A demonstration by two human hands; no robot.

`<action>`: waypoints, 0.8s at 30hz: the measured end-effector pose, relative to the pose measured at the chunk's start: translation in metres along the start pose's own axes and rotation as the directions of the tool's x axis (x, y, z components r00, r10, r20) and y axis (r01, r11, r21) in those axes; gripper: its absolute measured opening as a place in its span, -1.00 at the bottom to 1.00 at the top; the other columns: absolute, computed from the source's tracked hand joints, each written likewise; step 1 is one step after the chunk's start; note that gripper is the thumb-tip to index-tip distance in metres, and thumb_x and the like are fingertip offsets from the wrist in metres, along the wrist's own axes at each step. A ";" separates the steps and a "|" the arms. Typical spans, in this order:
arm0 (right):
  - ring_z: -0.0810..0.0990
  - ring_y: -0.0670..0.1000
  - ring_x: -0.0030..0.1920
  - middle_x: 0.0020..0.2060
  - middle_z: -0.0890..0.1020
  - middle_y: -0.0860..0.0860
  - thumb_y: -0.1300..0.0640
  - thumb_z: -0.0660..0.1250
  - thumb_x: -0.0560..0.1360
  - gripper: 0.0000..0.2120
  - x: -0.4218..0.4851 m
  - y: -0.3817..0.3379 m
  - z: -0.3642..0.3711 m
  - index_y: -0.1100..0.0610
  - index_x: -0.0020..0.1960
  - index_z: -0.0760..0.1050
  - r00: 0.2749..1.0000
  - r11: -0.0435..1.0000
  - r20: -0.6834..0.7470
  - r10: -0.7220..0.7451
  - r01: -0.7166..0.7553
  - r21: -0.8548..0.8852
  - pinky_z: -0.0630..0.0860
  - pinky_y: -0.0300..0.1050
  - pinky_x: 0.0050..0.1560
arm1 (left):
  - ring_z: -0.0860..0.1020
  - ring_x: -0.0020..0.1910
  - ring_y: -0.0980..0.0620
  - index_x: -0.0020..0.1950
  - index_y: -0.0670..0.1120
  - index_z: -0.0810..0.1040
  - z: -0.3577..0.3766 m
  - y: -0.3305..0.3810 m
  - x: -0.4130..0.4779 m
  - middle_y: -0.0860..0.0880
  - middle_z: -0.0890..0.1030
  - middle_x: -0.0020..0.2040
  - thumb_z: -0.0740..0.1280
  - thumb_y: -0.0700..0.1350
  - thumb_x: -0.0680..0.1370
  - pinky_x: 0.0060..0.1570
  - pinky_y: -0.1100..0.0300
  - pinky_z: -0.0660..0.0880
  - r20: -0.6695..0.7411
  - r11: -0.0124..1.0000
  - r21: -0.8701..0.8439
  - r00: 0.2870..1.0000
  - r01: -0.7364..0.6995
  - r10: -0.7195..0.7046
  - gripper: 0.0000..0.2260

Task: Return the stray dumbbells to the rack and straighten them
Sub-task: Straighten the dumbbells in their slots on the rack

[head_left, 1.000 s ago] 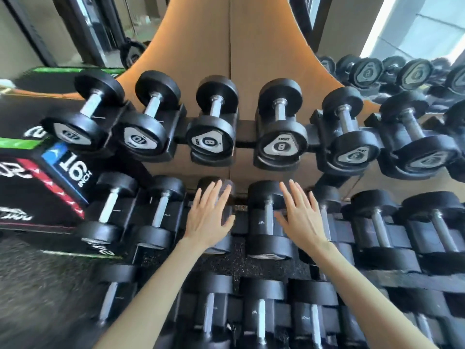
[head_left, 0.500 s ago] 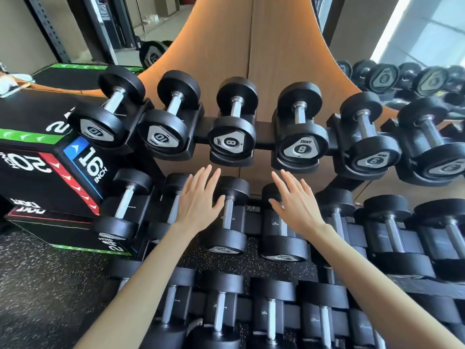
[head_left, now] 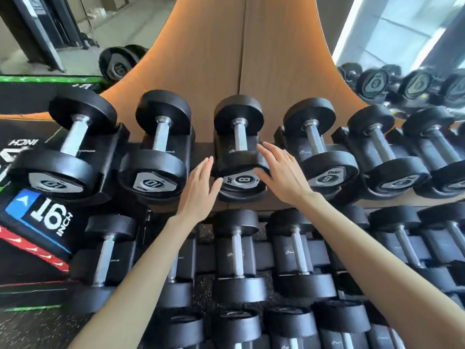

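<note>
A three-tier rack (head_left: 201,149) holds black round-headed dumbbells with steel handles, each in its own cradle. At the middle of the top tier sits a dumbbell marked 8 (head_left: 239,137). My left hand (head_left: 200,187) is at the left side of its near head, fingers straight, thumb near the end face. My right hand (head_left: 281,172) lies with straight fingers against the right side of that same head. Two dumbbells marked 10 (head_left: 161,144) sit to its left. Another marked 8 (head_left: 319,147) sits to its right.
A black plyo box marked 16 INCH (head_left: 37,222) stands against the rack's left end. A wooden panel (head_left: 239,51) rises behind the top tier, with mirrors on both sides. Lower tiers (head_left: 236,250) carry several more dumbbells. Speckled rubber floor lies at the lower left.
Both hands have risen from the middle tier to the top tier and now flank the near head of the dumbbell marked 8. The camera has moved closer to the rack.
</note>
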State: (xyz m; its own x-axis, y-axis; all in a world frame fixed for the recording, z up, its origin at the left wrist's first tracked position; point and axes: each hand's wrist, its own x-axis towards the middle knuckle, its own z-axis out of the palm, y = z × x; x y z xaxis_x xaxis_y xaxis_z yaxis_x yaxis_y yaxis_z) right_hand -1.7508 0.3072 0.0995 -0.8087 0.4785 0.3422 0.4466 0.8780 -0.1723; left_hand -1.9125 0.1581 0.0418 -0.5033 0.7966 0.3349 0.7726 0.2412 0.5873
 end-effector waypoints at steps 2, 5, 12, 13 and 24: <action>0.30 0.11 0.40 0.39 0.37 0.11 -0.08 0.24 0.54 -0.44 0.019 0.000 0.005 0.16 0.45 0.24 0.999 0.999 0.051 -0.013 0.011 0.041 0.18 0.04 0.39 | 0.18 0.46 0.02 0.51 -0.11 0.16 0.010 -0.008 0.016 -0.05 0.24 0.49 0.12 -0.02 0.64 0.37 0.25 0.08 0.003 0.994 -0.107 1.000 0.000 0.001 -0.54; 0.41 0.09 0.27 0.25 0.49 0.07 -0.17 0.30 0.47 -0.42 0.038 -0.003 0.010 0.13 0.37 0.33 0.986 0.988 0.158 -0.048 0.024 0.154 0.33 0.03 0.27 | 0.30 0.38 0.12 0.45 -0.10 0.28 0.027 -0.016 0.030 0.01 0.35 0.39 0.09 -0.04 0.64 0.34 0.29 0.18 0.012 0.936 -0.352 1.000 0.027 -0.024 -0.62; 0.57 -0.16 -0.12 -0.13 0.59 -0.21 -0.32 0.39 0.26 -0.49 0.064 -0.007 0.029 0.01 0.03 0.54 0.979 0.926 -0.052 -0.197 0.203 0.317 0.52 -0.10 -0.10 | 0.38 0.25 0.33 0.31 0.00 0.33 0.059 -0.032 0.032 0.13 0.43 0.24 0.05 -0.02 0.57 0.26 0.40 0.25 -0.139 0.783 -0.616 0.990 -0.081 -0.007 -0.68; 0.57 -0.17 -0.13 -0.14 0.59 -0.20 -0.31 0.41 0.25 -0.49 0.063 -0.003 0.033 0.03 0.03 0.55 0.975 0.916 -0.076 -0.207 0.221 0.336 0.52 -0.13 -0.10 | 0.39 0.25 0.32 0.31 0.00 0.32 0.064 -0.035 0.032 0.10 0.44 0.24 0.05 -0.04 0.57 0.26 0.38 0.26 -0.158 0.777 -0.622 0.987 -0.095 -0.006 -0.68; 0.59 -0.10 -0.17 -0.18 0.64 -0.03 -0.16 0.44 0.35 -0.55 0.051 0.020 0.044 0.17 0.04 0.59 0.945 0.880 -0.268 -0.190 0.285 0.379 0.54 -0.14 -0.16 | 0.38 0.11 0.15 0.25 -0.12 0.28 0.106 -0.034 0.045 -0.04 0.38 0.11 -0.02 0.06 0.62 0.18 0.26 0.32 -0.383 0.830 -0.517 0.924 -0.208 -0.007 -0.67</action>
State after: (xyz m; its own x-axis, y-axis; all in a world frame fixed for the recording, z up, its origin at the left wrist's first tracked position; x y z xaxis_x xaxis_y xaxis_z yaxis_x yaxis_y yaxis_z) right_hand -1.8005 0.3496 0.0730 -0.7461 0.2816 0.6034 0.0179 0.9143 -0.4046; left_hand -1.9206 0.2441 -0.0414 -0.6189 0.5218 0.5872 0.5457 -0.2520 0.7992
